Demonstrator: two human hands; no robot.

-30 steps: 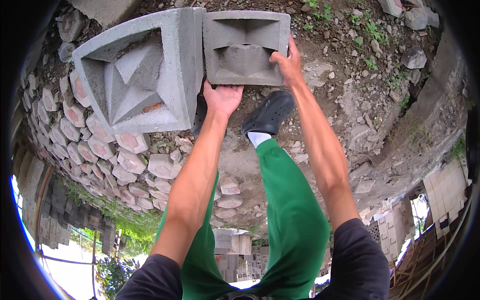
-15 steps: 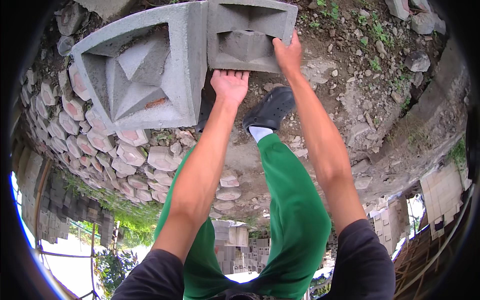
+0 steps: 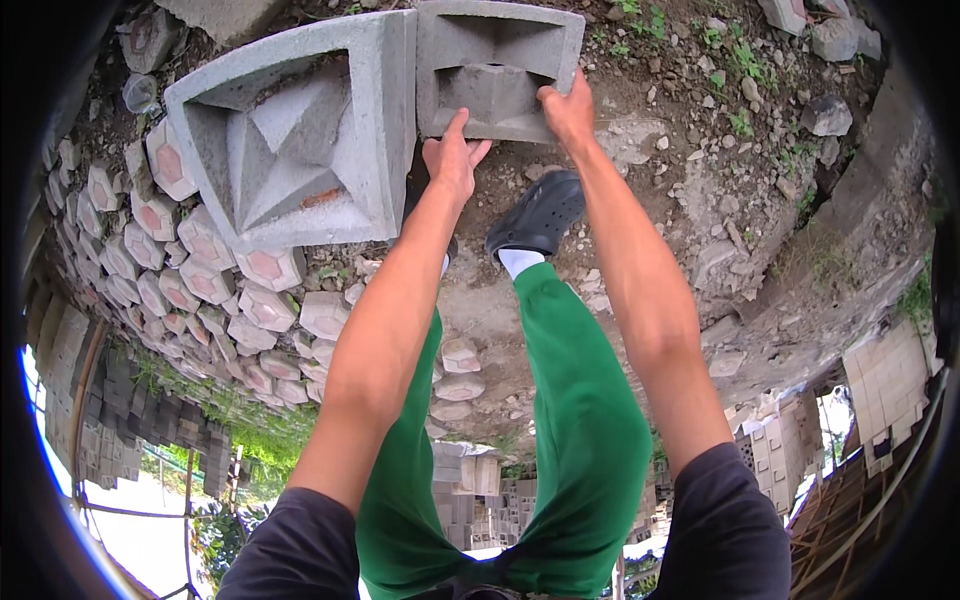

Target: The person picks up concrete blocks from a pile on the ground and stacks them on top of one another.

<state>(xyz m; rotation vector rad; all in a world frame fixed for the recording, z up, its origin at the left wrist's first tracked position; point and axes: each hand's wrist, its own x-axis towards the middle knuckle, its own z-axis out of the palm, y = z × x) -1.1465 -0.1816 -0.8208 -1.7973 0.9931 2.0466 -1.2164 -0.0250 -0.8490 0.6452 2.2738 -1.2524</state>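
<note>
A smaller grey concrete block (image 3: 494, 92) with a recessed, faceted face stands at the top middle. My right hand (image 3: 570, 108) is closed on its lower right edge, thumb over the face and the other fingers behind. At the lower left corner of the same block, my left hand (image 3: 453, 160) grips the bottom edge; its thumb lies against the front and some fingers are partly hidden. Directly to the left stands a larger concrete block (image 3: 385, 130) with a pyramid-like relief in its hollow, touching or almost touching the smaller one.
Many hexagonal pavers (image 3: 268, 268) with pinkish centres are piled at left. My dark clog (image 3: 540, 215) rests on the dirt just below the smaller block. Loose stones, weeds and a rock (image 3: 828, 116) lie at right, beside a raised edge (image 3: 880, 190).
My left hand has turned from palm up under the bottom edge to thumb over the front. Both blocks appear slightly shifted in view. My right hand keeps its hold.
</note>
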